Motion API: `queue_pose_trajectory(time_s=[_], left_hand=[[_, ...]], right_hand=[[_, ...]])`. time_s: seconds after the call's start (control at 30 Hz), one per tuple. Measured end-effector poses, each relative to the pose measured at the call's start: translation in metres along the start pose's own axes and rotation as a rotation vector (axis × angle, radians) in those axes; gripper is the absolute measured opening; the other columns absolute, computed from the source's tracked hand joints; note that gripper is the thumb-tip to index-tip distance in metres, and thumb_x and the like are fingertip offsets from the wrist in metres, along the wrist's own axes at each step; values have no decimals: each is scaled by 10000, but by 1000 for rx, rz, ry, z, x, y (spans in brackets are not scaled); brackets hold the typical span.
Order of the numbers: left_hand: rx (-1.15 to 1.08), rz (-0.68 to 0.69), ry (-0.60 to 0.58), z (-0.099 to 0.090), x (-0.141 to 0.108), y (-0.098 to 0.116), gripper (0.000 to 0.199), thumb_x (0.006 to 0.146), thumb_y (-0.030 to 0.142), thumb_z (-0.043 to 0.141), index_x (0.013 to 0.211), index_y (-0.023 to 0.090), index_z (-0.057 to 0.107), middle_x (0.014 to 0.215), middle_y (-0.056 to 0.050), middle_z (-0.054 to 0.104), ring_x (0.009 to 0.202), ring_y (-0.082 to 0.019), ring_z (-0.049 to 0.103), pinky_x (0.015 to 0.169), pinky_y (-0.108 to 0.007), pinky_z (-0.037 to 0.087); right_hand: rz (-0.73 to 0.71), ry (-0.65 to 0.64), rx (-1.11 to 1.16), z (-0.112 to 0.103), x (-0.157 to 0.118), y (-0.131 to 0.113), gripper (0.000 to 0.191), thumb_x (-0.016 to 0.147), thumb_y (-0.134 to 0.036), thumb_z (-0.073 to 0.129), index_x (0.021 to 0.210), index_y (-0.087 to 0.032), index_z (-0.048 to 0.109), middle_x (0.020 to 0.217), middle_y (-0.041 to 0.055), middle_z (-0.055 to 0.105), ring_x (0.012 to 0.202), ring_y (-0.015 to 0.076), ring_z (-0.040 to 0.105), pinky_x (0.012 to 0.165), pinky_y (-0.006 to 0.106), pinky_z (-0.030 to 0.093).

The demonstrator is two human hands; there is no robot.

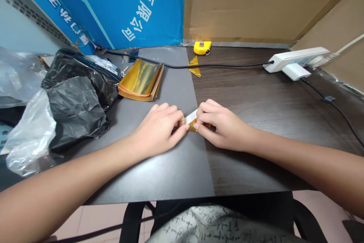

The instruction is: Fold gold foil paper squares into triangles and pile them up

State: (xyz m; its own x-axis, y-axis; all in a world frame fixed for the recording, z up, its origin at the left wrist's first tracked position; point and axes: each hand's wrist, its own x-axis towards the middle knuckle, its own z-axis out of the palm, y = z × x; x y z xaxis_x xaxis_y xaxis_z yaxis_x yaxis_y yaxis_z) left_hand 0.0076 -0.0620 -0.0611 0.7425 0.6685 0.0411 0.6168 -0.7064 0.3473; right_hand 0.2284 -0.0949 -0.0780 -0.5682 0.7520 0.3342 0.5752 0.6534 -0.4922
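Observation:
A small piece of gold and white paper (193,124) lies at the middle of the table, between my two hands. My left hand (163,127) pinches its left end, fingers curled and thumb at the lower edge. On its right end, my right hand (223,125) has its fingers closed in a pinch, the thumb touching the gold part. Both hands cover much of the paper. Behind my left hand is a stack of gold sheets (140,80), slightly curled. A folded gold piece (195,67) rests farther back, with a black cable across it.
A yellow tape measure (202,47) sits near the back cardboard wall (241,8). At the right back is a white power strip (297,60) with cables. Crumpled black and clear plastic bags (76,106) fill the left side of the table (153,182).

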Motion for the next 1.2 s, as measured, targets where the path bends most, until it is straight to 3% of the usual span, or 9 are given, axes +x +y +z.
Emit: queue_pose_trajectory(time_s=[0.37, 1.2], left_hand=[[103, -102, -2, 1, -2, 10, 266, 990, 369, 499, 841, 194, 632, 830, -33, 632, 815, -219, 500, 724, -366, 270], [67, -157, -3, 1, -1, 12, 254, 962, 363, 532, 816, 191, 648, 800, -40, 631, 807, -212, 493, 720, -359, 265]], right_hand=[[17, 64, -47, 5, 0, 0, 327, 924, -161, 591, 622, -190, 469, 760, 44, 534, 759, 174, 441, 694, 308, 392], [27, 70, -101, 10, 1, 0, 333, 901, -141, 591, 625, -200, 413, 764, 44, 517, 758, 174, 409, 676, 315, 391]])
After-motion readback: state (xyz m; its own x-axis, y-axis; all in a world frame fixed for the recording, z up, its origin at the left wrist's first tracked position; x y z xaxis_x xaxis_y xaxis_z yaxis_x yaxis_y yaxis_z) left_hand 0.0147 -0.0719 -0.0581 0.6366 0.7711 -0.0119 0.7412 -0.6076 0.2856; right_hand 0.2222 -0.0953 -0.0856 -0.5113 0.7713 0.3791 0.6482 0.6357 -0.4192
